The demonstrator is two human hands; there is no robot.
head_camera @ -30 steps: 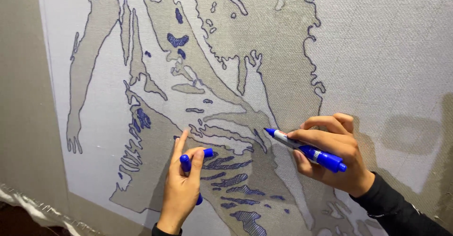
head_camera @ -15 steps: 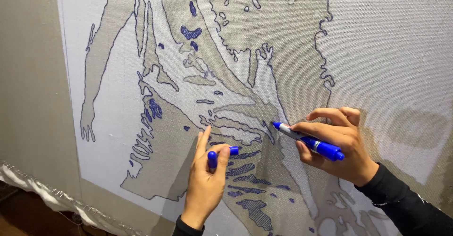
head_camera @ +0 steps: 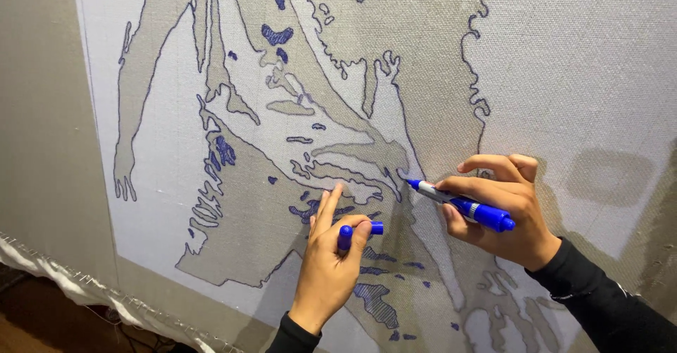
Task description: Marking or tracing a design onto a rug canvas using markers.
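The blue marker [head_camera: 462,203], tip touching an outline near the canvas [head_camera: 564,64] centre, sits grasped in the right hand [head_camera: 504,208], while the left hand [head_camera: 331,261] pinches the blue cap [head_camera: 352,232] just left, with bare cloth open far right.

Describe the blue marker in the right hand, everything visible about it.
The blue marker is a thick pen with a grey barrel near its blue tip and a glossy blue rear end. It lies nearly level, tip pointing left, touching an outline on the stretched cloth. The right hand pinches it mid-barrel. Its cap is off.
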